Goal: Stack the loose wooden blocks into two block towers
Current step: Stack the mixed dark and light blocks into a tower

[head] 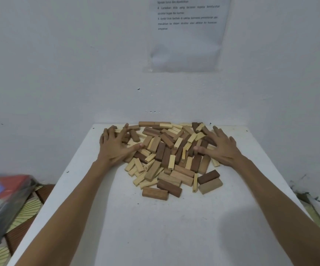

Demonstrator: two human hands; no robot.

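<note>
**Two hands spread over a heap of loose wooden blocks**

A person's two bare arms reach forward across a white table [155, 227]. Between the hands lies a jumbled pile of wooden blocks [166, 156], pale, tan and dark brown, none stacked into a tower.

The left hand [115, 146] rests palm down on the pile's left edge, fingers splayed wide and holding nothing. The right hand [220, 148] lies the same way on the pile's right edge, fingers fanned out, thumb pointing inward; a block may sit under its palm, but that is hidden.

Nearer the person than either hand, a brown block [155, 193] lies at the pile's front edge. Below the right hand, a dark block [208, 177] lies just beside a lighter block [211, 186].

Beyond the hands, a printed sheet [188, 35] hangs on the white wall. Left of the left arm, off the table, sits a blurred plastic-wrapped bundle [3, 196].
</note>
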